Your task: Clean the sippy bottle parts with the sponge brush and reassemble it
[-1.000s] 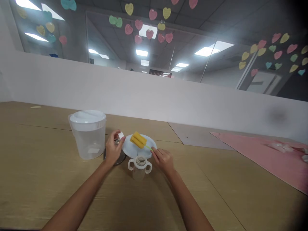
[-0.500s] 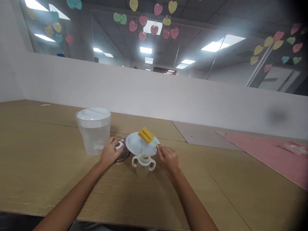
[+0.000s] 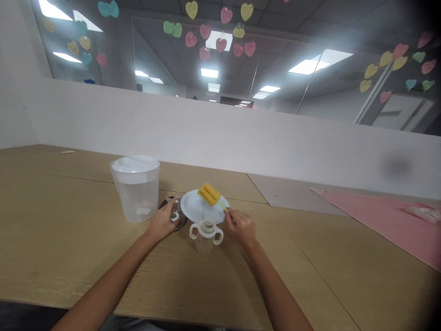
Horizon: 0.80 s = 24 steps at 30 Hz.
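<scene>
My right hand (image 3: pixel 241 225) grips the thin green handle of a bottle brush with a yellow sponge head (image 3: pixel 209 193). The sponge is held over a white bowl (image 3: pixel 197 214). Just in front of the bowl, a clear baby bottle (image 3: pixel 206 243) with two white side handles stands upright, its mouth uncovered. Over at the left, my left hand (image 3: pixel 162 224) has its fingers closed around a white bottle collar (image 3: pixel 175 216), low over a round metal dish (image 3: pixel 182 222). A clear piece, perhaps a cap, shows in the dish by my fingertips.
A translucent pitcher (image 3: pixel 139 195) with a white lid stands left of the dish. The wooden table (image 3: pixel 193 289) meets a white wall (image 3: pixel 193 133) at the back. A pink mat (image 3: pixel 386 220) lies at the right, with a plastic packet (image 3: pixel 427 212) on it.
My left hand has lowered the white collar slightly and to the right, toward the metal dish, and its tilt has changed. My right hand and the sponge brush have barely moved.
</scene>
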Tool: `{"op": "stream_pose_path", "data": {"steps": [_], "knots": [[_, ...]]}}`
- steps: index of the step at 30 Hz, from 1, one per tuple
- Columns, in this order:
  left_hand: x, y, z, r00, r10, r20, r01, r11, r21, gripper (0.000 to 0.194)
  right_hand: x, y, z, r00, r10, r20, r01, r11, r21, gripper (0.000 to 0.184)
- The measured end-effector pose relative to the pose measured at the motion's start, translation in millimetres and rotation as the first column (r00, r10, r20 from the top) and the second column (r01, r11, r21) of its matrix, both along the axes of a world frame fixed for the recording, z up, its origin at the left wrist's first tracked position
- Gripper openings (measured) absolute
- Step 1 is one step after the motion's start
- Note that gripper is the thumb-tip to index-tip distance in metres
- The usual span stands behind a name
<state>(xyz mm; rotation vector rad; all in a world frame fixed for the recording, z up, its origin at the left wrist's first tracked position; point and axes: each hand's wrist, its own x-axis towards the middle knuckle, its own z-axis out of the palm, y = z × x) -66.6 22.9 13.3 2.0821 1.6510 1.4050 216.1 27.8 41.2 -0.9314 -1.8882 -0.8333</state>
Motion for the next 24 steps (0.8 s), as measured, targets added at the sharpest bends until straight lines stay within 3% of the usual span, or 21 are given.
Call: {"op": "stream_pose_path", "data": {"steps": [4,7,9,15,19,22,24], "knots": [[20.8,-17.2,24.5,0.968,-0.103,0.230,0.073,0.988,0.138,0.039,0.3,-0.4,-0.8,1.000,0.000,-0.028,0.000,1.000,0.001,0.024],[48.1,-37.4,36.3,0.917,-0.396,0.059,0.392,0.918,0.060,0.046,-0.1,-2.1,-0.7,0.999,-0.005,-0.048,0.004,1.000,-0.021,0.026],[64.3,-47.5,37.0,0.863,-0.505,0.025,0.505,0.863,-0.011,0.051,-0.6,-3.3,0.0,0.999,-0.013,-0.042,0.012,1.000,-0.018,0.027],[76.1,-49.4,21.2,0.833,-0.494,0.250,0.529,0.844,-0.094,0.066,-1.0,-4.3,2.9,0.999,-0.002,-0.053,0.002,1.000,-0.002,0.025],[72.6,-47.5,14.4,0.790,-0.492,0.365,0.577,0.798,-0.174,0.059,-1.1,-5.1,5.5,0.998,0.002,-0.062,-0.002,1.000,0.002,0.025],[71.6,-49.9,19.9,0.742,-0.498,0.448,0.623,0.759,-0.189,0.058,-1.1,-7.8,8.6,0.991,-0.002,-0.132,-0.002,0.999,-0.032,0.029],[69.6,-50.3,30.1,0.728,-0.470,0.499,0.615,0.769,-0.172,0.062,-1.0,-11.1,11.5,0.972,0.006,-0.233,-0.026,0.996,-0.085,0.029]]}}
